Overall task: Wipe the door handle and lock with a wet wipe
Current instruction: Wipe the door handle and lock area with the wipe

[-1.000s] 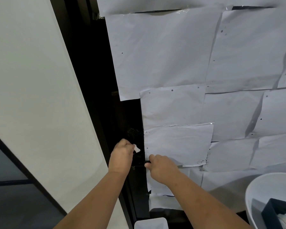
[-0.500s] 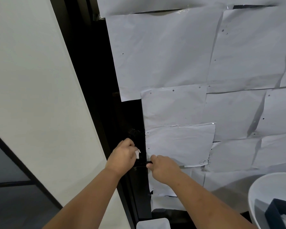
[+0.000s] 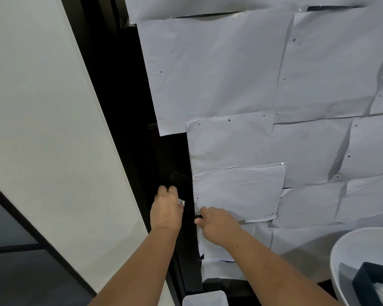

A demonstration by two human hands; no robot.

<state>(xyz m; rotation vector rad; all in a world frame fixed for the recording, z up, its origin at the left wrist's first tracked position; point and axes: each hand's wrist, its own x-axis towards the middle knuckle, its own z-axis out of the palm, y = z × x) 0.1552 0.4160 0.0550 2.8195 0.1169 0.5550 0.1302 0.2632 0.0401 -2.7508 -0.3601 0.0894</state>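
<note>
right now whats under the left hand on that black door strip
A bit of white wet wipe sticks out from under the left hand, pressed against the black door strip. The rest of the wipe and any lock under the hand are covered. The right hand grips the dark handle beside it.

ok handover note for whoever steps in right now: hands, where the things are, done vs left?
Left hand: holds the wet wipe bunched in its fingers against the black door edge, at lock height.
Right hand: grip round the dark door handle, by the paper-covered door panel.
Done: cannot tell how much is wiped; smears show just above the left hand.
Left: probably wipe the handle under the right hand, finish the lock.
</note>
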